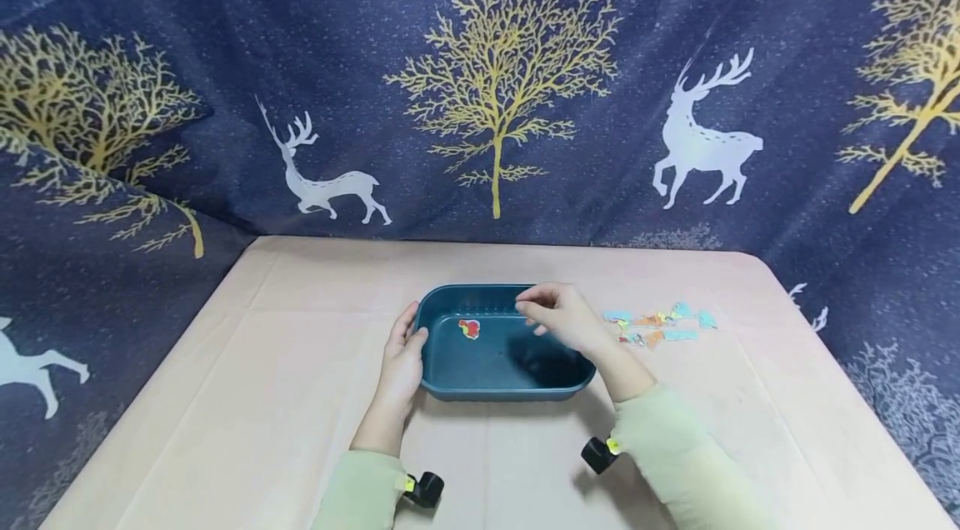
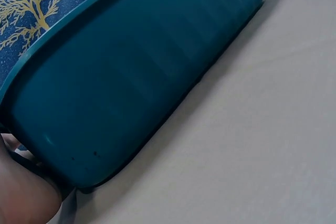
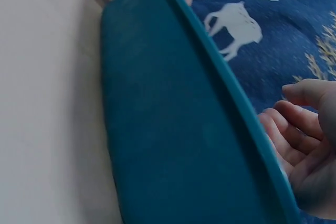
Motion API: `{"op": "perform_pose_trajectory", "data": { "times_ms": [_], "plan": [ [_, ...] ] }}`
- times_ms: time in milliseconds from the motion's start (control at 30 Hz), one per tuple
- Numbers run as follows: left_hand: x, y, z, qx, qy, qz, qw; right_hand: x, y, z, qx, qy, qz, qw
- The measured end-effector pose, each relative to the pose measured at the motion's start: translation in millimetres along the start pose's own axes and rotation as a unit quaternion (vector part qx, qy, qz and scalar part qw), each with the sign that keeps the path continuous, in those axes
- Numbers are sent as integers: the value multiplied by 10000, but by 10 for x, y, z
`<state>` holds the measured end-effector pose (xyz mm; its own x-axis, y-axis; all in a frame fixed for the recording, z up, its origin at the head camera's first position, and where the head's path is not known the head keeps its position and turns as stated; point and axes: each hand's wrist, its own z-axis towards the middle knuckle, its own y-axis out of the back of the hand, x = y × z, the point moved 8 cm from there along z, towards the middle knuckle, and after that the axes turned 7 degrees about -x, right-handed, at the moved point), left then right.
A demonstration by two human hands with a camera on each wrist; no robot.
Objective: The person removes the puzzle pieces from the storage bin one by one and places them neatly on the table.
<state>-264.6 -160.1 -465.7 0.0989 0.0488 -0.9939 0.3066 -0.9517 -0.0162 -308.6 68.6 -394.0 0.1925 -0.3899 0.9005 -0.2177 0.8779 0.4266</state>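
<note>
A dark teal plastic tub (image 1: 498, 394) with rounded corners stands on the table; its outer wall (image 2: 121, 77) fills much of the left wrist view. At its left end my left hand (image 1: 401, 359) grips the rim, thumb on the near side. One small red piece with a pale edge (image 1: 469, 329) lies on the tub's floor at the left. Over the tub's right part hovers my right hand (image 1: 562, 317), fingers loosely bent. In the right wrist view the thumb and fingers of that hand (image 3: 310, 135) stand apart, with nothing visible between them.
Several small flat pieces in light blue, orange and yellow (image 1: 654, 336) lie on the table right of the tub. A pale cloth (image 1: 300, 397) covers the table. Behind it hangs a dark blue curtain (image 1: 360, 30) with deer and trees.
</note>
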Motion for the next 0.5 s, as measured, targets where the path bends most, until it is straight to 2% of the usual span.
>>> {"op": "perform_pose_trajectory", "data": {
  "times_ms": [367, 500],
  "plan": [
    [-18, -1, -5, -38, 24, 27, 10000, 77, -447, 171, 342, 85, -495, 9982],
    [-13, -4, -9, -22, 49, 42, 10000, 44, -602, 230, 428, 12, -627, 9971]
  ]
}}
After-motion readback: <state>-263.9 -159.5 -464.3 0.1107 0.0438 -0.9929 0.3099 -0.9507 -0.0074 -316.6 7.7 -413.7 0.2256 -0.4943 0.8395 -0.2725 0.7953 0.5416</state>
